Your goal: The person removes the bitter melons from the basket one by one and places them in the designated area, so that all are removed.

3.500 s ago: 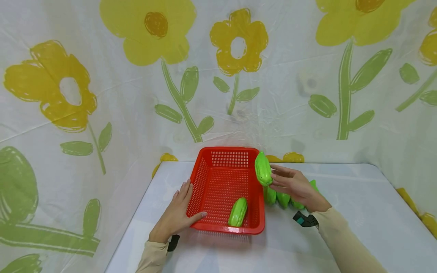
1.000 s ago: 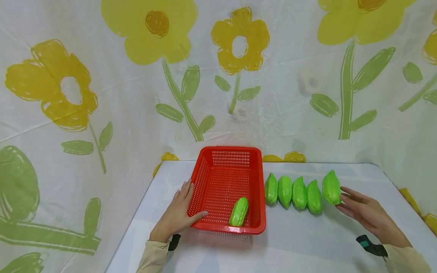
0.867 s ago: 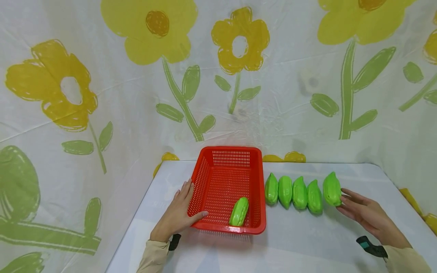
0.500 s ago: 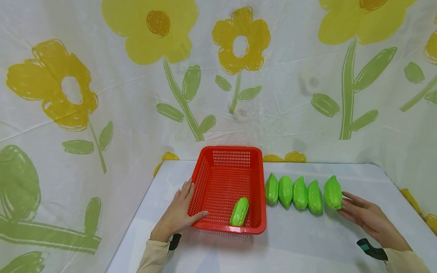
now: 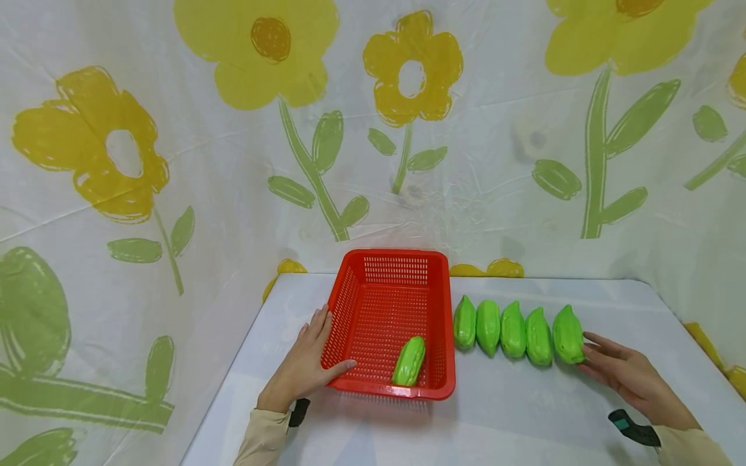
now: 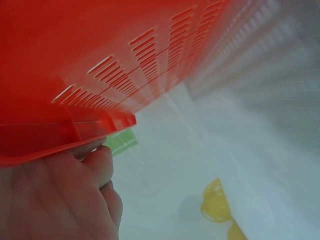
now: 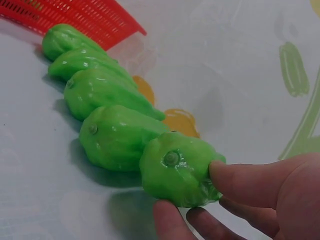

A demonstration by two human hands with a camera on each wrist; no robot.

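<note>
In the head view, a red perforated plastic basket (image 5: 379, 389) stands at the middle of the table. My left hand (image 5: 300, 366) holds its near left corner, thumb over the rim, fingers along the outer side; the left wrist view shows the hand (image 6: 65, 197) under the rim. One green ridged toy fruit (image 5: 409, 361) lies in the basket. To the right, several alike form a row. My right hand (image 5: 635, 378) pinches the rightmost green ridged toy fruit (image 5: 567, 335) by its near end, thumb on one side and fingers beneath, as the right wrist view shows.
The row of green toy fruits (image 5: 488, 327) begins close beside the basket's right wall. A white table (image 5: 524, 421) carries everything. Behind it and at the left hangs a white curtain (image 5: 484, 149) printed with yellow flowers.
My right hand has brought the pinched green toy fruit from beside the basket's right rim to the row's right end, then lowered it beside the others. The left hand and basket have stayed put.
</note>
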